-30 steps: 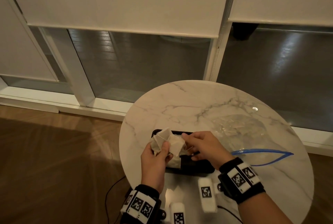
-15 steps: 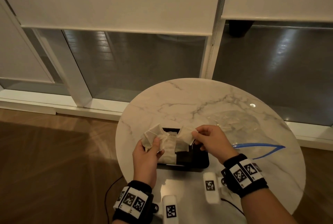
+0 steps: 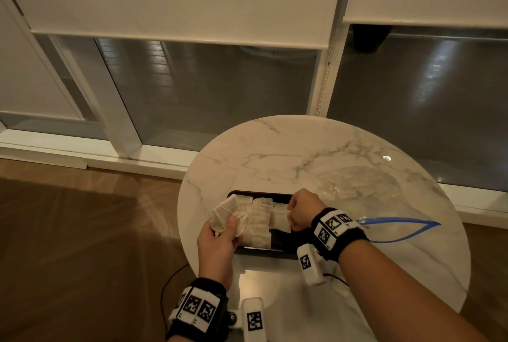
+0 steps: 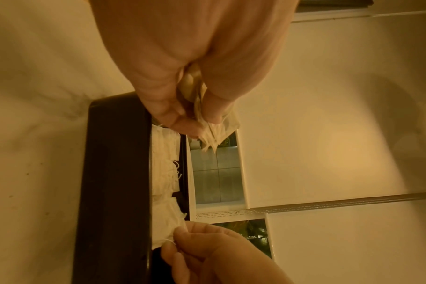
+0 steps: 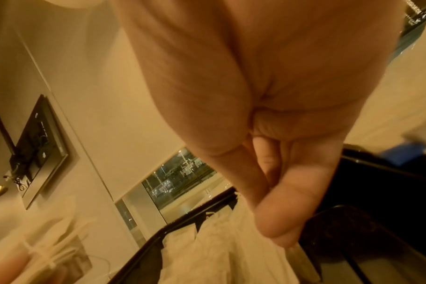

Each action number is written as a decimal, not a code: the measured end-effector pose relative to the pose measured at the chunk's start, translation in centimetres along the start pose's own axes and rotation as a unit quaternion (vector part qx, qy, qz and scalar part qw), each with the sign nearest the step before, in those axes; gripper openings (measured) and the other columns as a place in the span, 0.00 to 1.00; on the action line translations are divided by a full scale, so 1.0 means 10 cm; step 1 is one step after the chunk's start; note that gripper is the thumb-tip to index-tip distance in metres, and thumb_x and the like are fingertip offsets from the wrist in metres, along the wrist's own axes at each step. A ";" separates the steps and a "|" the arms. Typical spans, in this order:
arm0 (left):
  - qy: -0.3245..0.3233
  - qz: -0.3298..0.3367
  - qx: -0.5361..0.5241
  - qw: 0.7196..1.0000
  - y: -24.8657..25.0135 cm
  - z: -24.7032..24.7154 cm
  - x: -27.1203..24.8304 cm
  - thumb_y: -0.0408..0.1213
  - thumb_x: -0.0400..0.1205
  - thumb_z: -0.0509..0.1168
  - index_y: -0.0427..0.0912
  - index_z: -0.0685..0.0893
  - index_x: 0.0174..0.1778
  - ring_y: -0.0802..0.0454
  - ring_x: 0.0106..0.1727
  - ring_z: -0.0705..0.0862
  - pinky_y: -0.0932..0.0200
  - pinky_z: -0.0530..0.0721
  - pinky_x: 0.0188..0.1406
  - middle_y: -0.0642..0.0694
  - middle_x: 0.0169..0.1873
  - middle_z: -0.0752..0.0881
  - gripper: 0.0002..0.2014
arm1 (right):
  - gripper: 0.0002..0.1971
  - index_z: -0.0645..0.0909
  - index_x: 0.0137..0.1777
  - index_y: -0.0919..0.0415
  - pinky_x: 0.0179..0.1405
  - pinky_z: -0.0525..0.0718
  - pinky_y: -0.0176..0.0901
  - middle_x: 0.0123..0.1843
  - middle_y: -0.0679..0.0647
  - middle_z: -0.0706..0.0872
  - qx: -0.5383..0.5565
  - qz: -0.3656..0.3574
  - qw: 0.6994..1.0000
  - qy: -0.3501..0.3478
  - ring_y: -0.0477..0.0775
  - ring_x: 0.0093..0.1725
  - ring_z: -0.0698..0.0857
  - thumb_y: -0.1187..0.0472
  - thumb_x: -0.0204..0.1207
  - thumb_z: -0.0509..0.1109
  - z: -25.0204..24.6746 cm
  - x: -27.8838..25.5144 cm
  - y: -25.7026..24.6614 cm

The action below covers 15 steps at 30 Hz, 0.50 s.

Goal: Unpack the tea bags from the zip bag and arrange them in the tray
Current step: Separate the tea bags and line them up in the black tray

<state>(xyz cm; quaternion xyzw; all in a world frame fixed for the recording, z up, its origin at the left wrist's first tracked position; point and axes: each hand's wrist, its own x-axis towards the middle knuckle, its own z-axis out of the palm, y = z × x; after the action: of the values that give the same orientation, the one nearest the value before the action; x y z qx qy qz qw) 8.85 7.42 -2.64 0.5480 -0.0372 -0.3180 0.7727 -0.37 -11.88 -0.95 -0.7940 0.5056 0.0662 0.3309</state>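
A black rectangular tray [image 3: 283, 246] sits near the front of the round marble table. Several pale tea bags [image 3: 258, 220] lie in a row inside it, also seen in the left wrist view as tea bags [image 4: 164, 169] in the tray [image 4: 114, 192]. My left hand [image 3: 220, 237] grips a small bunch of tea bags [image 3: 224, 213] over the tray's left end; the bunch [image 4: 214, 132] shows between thumb and fingers. My right hand [image 3: 302, 211] pinches one tea bag [image 3: 279, 219] by its edge, low in the tray's right part.
The clear zip bag [image 3: 357, 185] with a blue zip strip [image 3: 398, 223] lies on the table [image 3: 275, 149] to the right of the tray. The table's front-left edge drops to a wooden floor [image 3: 82, 231]. Windows with blinds stand behind.
Both hands have parted and come down: the right drew one tea bag off the bunch and lowered it into the tray's right part, while the left kept the bunch at the left end.
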 end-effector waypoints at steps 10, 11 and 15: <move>-0.001 -0.001 0.001 1.000 -0.04 -0.03 0.02 0.31 0.86 0.68 0.40 0.85 0.66 0.44 0.59 0.90 0.54 0.90 0.50 0.41 0.58 0.91 0.12 | 0.11 0.89 0.53 0.63 0.51 0.92 0.53 0.50 0.60 0.92 -0.058 0.023 0.998 -0.003 0.60 0.50 0.92 0.65 0.70 0.78 0.15 0.21 -0.07; -0.002 0.000 -0.001 1.000 -0.04 -0.03 0.02 0.31 0.86 0.68 0.40 0.84 0.66 0.44 0.59 0.90 0.54 0.90 0.49 0.40 0.58 0.91 0.13 | 0.11 0.89 0.53 0.63 0.52 0.92 0.53 0.50 0.59 0.92 -0.055 0.025 0.998 0.000 0.59 0.51 0.92 0.64 0.71 0.78 0.16 0.21 -0.06; -0.004 -0.002 -0.009 1.000 -0.03 -0.03 0.01 0.31 0.86 0.68 0.40 0.84 0.66 0.44 0.59 0.90 0.55 0.90 0.48 0.40 0.58 0.91 0.13 | 0.13 0.88 0.54 0.64 0.48 0.92 0.49 0.51 0.59 0.91 -0.027 0.046 0.998 0.014 0.59 0.52 0.91 0.61 0.70 0.79 0.16 0.23 -0.05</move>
<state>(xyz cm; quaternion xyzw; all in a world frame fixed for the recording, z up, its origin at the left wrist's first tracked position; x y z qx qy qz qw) 8.94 7.52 -3.01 0.5398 -0.0362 -0.3224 0.7767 1.51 -12.51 -2.93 -0.7796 0.5440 0.0836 0.2990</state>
